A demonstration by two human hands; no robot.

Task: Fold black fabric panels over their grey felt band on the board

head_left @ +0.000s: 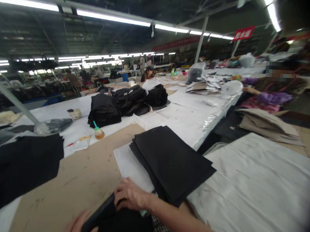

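At the bottom of the view, a piece of black fabric (128, 223) lies close to my body, with a raised or folded edge along its left side. My right hand (131, 196) has its fingers curled over the upper end of that edge. Lower down, my left hand (80, 224) grips the same edge, blurred and partly cut off by the frame. Just beyond my right hand sits a stack of black panels (172, 158), partly over a white sheet (131, 166). Brown cardboard (84, 171) covers the tabletop to the left of my hands.
Piles of black fabric (104, 110) stand farther back, near a small bottle of amber liquid (99, 133). More black cloth (33, 158) lies at left. At right are white cloth (266, 180), brown sheets (269, 125) and a co-worker in purple sleeves (275, 98).
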